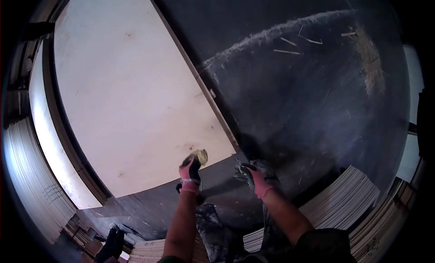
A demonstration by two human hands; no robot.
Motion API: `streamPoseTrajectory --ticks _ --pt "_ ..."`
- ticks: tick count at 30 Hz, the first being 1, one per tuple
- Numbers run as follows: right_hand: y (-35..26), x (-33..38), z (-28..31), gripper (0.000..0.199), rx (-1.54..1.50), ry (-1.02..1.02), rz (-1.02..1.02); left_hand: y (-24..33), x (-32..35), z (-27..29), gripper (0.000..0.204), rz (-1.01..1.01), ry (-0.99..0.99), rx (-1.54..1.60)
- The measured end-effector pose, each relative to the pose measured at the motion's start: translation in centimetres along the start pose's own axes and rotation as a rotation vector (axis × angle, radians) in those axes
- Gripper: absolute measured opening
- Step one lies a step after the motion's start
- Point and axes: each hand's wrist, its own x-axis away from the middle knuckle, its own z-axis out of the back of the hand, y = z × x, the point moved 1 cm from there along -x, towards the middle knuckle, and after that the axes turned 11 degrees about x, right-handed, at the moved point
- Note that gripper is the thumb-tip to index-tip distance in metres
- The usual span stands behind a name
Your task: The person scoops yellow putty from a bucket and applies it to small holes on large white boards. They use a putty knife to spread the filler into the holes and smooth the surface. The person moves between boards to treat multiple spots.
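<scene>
My left hand, in a pink and black glove, is closed around a yellowish lump like putty. It is above the near end of a large pale wooden sheet. Just off the sheet's near right corner is my right hand, gloved the same way. Its fingers are bent around a thin, dark scraper-like tool, whose exact kind is hard to make out. Reddish-brown spots and small knots mark the sheet near my left hand and elsewhere.
Stacks of thin wooden sheets stand at the left and lower right. Wood slivers and a straw-coloured heap of debris lie on the dark floor. Another person's dark shoe shows at lower left.
</scene>
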Motion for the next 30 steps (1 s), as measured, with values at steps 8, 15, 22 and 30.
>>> streamPoseTrajectory --ticks 8,15,22,30 --pt "-4.8 -3.0 -1.7 0.027 0.126 0.015 0.069 -2.6 -21.3 -6.3 0.027 -0.266 0.004 -0.189" --pt "-2.2 -3.8 -1.5 0.025 0.165 -0.003 -0.018 0.3 -29.6 -13.3 0.026 -0.599 -0.059 -0.739" --pt "-1.4 -4.4 -1.7 0.023 0.158 0.053 -0.038 -2.6 -25.9 -14.6 0.013 -0.892 -0.129 -1.163" --pt "-0.7 -6.1 -1.0 0.023 0.791 0.312 0.329 -7.5 -15.9 -5.7 0.023 -0.284 -0.149 -0.474"
